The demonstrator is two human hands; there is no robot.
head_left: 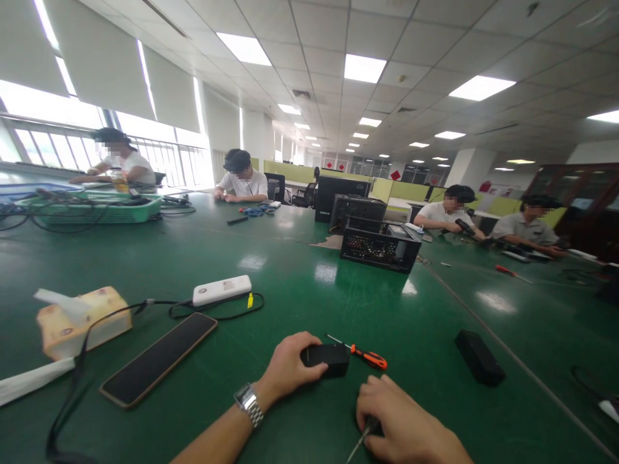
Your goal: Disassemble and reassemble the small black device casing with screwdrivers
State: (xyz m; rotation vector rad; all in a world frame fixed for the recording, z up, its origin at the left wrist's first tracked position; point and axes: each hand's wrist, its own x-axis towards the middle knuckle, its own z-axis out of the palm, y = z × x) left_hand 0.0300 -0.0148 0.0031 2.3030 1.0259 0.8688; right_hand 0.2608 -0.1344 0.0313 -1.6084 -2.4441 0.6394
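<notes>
My left hand (294, 364), with a metal watch (249, 405) on its wrist, is closed round the near left end of a small black box (333, 359) on the green table. Its thumb presses the side towards me. Just behind the box lies an orange and black screwdriver (370, 356), its shaft pointing to the far left. My right hand (394, 412) is curled shut, nearer to me and to the right, apart from the box. It grips a second screwdriver (358, 448) with a thin metal shaft pointing back towards me; most of the dark handle is hidden by the fingers.
Left on the green table (285, 296) are a phone (159, 357), a white power bank (222, 290) with cable and a tissue pack (87, 322). A similar black block (478, 357) lies right. Computer cases (380, 245) and a green basket (97, 209) stand beyond. Several people sit around.
</notes>
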